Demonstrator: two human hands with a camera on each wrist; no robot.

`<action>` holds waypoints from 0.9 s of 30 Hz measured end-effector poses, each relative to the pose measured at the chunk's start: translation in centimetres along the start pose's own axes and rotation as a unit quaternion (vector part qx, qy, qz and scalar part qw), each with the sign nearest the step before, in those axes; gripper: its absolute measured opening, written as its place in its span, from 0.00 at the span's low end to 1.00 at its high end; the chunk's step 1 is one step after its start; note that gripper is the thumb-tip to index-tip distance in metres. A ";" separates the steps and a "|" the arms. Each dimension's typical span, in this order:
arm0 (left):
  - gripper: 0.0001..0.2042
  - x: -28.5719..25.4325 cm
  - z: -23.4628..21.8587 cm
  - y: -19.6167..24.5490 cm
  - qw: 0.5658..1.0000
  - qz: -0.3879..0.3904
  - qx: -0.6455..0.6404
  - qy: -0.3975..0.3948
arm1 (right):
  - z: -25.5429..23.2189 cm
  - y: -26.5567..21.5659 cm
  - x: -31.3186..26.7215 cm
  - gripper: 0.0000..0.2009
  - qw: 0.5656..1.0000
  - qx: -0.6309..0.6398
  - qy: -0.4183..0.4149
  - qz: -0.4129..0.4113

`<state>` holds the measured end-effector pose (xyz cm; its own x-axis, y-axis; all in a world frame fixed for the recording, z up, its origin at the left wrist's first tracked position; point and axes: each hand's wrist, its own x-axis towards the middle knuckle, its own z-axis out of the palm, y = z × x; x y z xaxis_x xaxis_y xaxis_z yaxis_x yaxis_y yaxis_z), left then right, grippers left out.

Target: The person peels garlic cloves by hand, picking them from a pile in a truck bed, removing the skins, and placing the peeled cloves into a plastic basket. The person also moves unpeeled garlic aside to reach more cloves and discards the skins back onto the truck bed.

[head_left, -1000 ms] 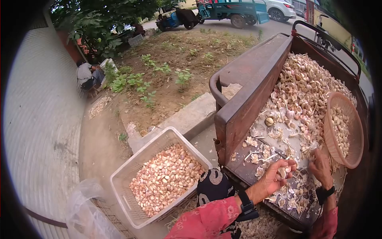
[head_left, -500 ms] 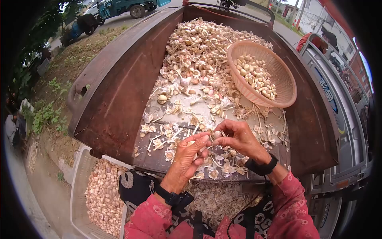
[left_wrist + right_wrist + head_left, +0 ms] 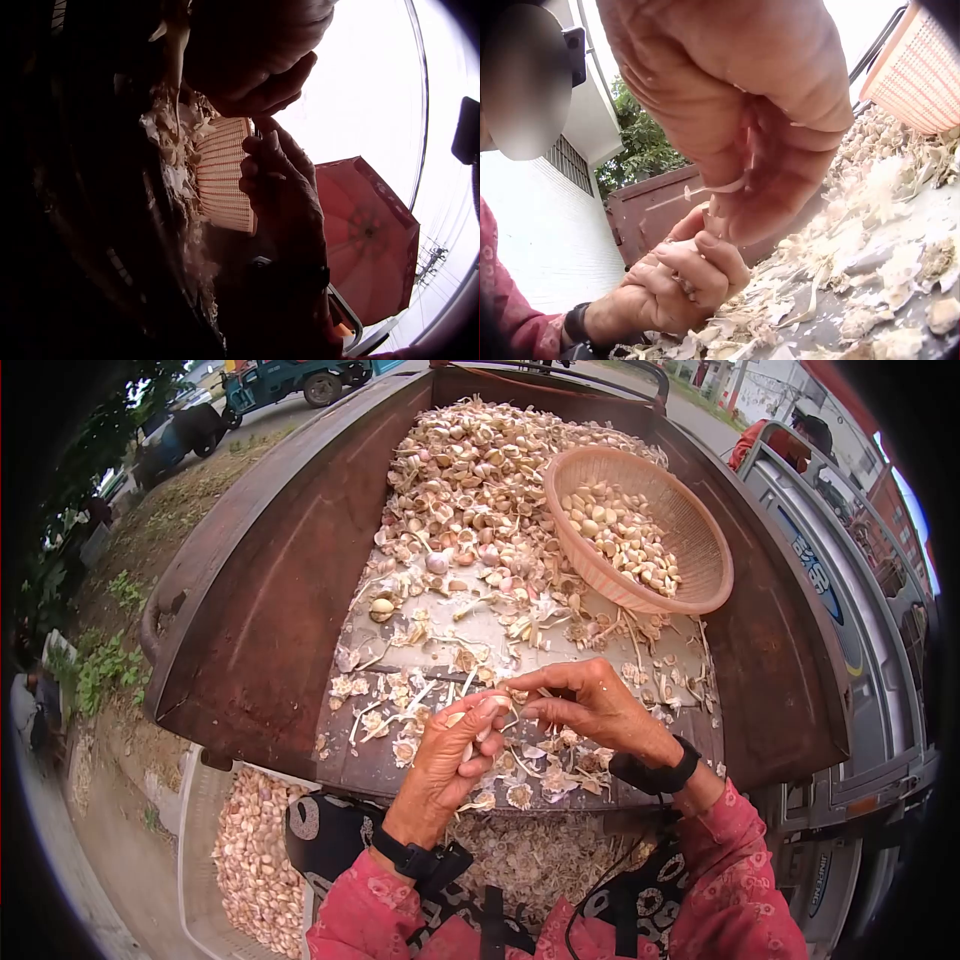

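Observation:
In the head view my left hand (image 3: 440,760) curls round several garlic cloves (image 3: 467,748), pale between thumb and fingers. My right hand (image 3: 595,705) meets it at the fingertips, above the littered cart bed. The right wrist view shows a thin strip of garlic skin (image 3: 727,186) pinched between the right thumb and fingers, just over the left fingertips. Loose skins and dry stalks (image 3: 410,705) lie beneath both hands. Beyond them rises a heap of garlic (image 3: 470,470), with a pink plastic basket (image 3: 715,560) of cloves (image 3: 620,535) at its right.
Rusty metal walls (image 3: 290,580) enclose the cart bed on both sides. A single garlic bulb (image 3: 381,609) sits left of centre. Below the cart's left corner stands a white crate (image 3: 190,840) filled with cloves (image 3: 255,860). A grey vehicle (image 3: 800,550) is parked at the right.
The head view has swung right from the crate to the cart bed. The right hand came over to the left, and its fingertips have since shifted slightly off the clove there.

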<state>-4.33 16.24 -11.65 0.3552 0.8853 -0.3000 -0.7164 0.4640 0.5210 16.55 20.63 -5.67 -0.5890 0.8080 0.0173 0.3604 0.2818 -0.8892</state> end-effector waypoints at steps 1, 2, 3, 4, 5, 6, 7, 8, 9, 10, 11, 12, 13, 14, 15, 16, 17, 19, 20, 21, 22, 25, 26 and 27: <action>0.14 -0.1 -0.1 0.0 1.000 0.001 0.000 0.000 | -0.5 0.3 -0.4 0.17 0.998 0.023 0.002 0.063; 0.13 -0.2 -0.2 0.0 1.000 -0.005 -0.026 -0.015 | -0.9 0.3 -0.7 0.17 0.998 0.023 0.002 0.063; 0.12 -0.3 -0.3 0.0 0.998 -0.012 -0.053 -0.029 | -1.3 0.0 -1.0 0.16 0.997 -0.052 -0.040 0.045; 0.12 -0.4 -0.3 0.1 0.998 -0.011 -0.052 -0.029 | -1.7 -0.1 -1.3 0.16 0.988 -0.126 -0.081 0.027; 0.12 -0.6 -0.4 0.2 0.996 -0.029 -0.079 -0.038 | -1.8 0.5 -1.3 0.14 0.976 -0.196 -0.091 -0.030; 0.12 -0.9 -0.4 0.2 0.992 -0.047 -0.105 -0.046 | -2.0 0.9 -1.3 0.14 0.976 -0.196 -0.090 -0.031; 0.12 -1.5 -0.3 0.4 0.992 -0.047 -0.105 -0.047 | -2.3 1.0 -1.2 0.13 0.972 -0.223 -0.066 -0.046; 0.12 -2.4 0.2 0.8 0.991 -0.050 -0.120 -0.040 | -2.6 0.8 -1.1 0.11 0.965 -0.250 -0.042 -0.061; 0.12 -3.4 0.8 1.4 0.989 -0.052 -0.134 -0.038 | -2.9 0.9 -0.6 0.09 0.968 -0.243 -0.023 -0.055; 0.13 -5.3 1.1 2.6 0.989 -0.024 -0.138 -0.035 | -3.5 1.3 -0.1 0.09 0.966 -0.250 -0.021 -0.057; 0.12 -7.8 1.4 4.1 0.990 0.015 -0.137 -0.031 | -3.9 2.0 0.4 0.08 0.964 -0.258 0.012 -0.059; 0.12 -10.3 0.8 5.3 0.987 0.075 -0.135 -0.034 | -4.1 2.8 1.1 0.07 0.962 -0.263 0.046 -0.062; 0.13 -13.2 0.3 6.5 0.981 0.153 -0.121 -0.014 | -4.1 3.6 2.0 0.07 0.964 -0.235 0.100 -0.072; 0.15 -16.0 -0.7 7.6 0.971 0.230 -0.059 0.032 | -4.2 4.3 3.0 0.07 0.964 -0.234 0.102 -0.074; 0.15 -18.8 -2.0 8.4 0.944 0.301 0.009 0.132 | -4.3 4.8 4.1 0.06 0.960 -0.241 0.113 -0.087; 0.16 -21.4 -3.9 9.2 0.899 0.367 0.076 0.228 | -4.4 5.0 5.0 0.06 0.956 -0.249 0.123 -0.099; 0.17 -24.6 -8.1 10.5 0.859 0.352 0.180 0.327 | -4.3 4.9 5.7 0.07 0.961 -0.229 0.119 -0.101; 0.19 -29.1 -13.4 10.1 0.799 0.328 0.279 0.419 | -4.2 5.8 6.9 0.07 0.959 -0.238 0.120 -0.098; 0.20 -30.4 -14.8 9.1 0.705 0.354 0.409 0.458 | -4.1 6.4 7.3 0.08 0.956 -0.248 0.122 -0.095; 0.20 -31.8 -16.0 8.3 0.591 0.371 0.527 0.485 | -4.0 6.8 7.5 0.08 0.957 -0.247 0.121 -0.095; 0.20 -33.8 -17.5 7.9 0.590 0.371 0.527 0.486 | -4.0 7.2 7.6 0.07 0.950 -0.279 0.107 -0.084; 0.17 -35.9 -19.6 7.4 0.577 0.234 0.646 0.441 | -3.9 7.8 7.7 0.07 0.940 -0.326 0.087 -0.053; 0.16 -34.2 -19.0 6.8 0.666 0.274 0.488 0.493 | -4.0 7.8 7.8 0.08 0.936 -0.341 0.080 -0.036; 0.18 -32.5 -18.0 6.6 0.730 0.305 0.314 0.525 | -4.0 7.8 7.7 0.08 0.936 -0.341 0.081 -0.037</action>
<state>-31.43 -10.03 -12.80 -0.8074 0.5743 -0.1355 -0.0163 0.2079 0.9780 17.69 31.12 -10.70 -0.5338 0.8251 0.1852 0.7332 0.5607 -0.3848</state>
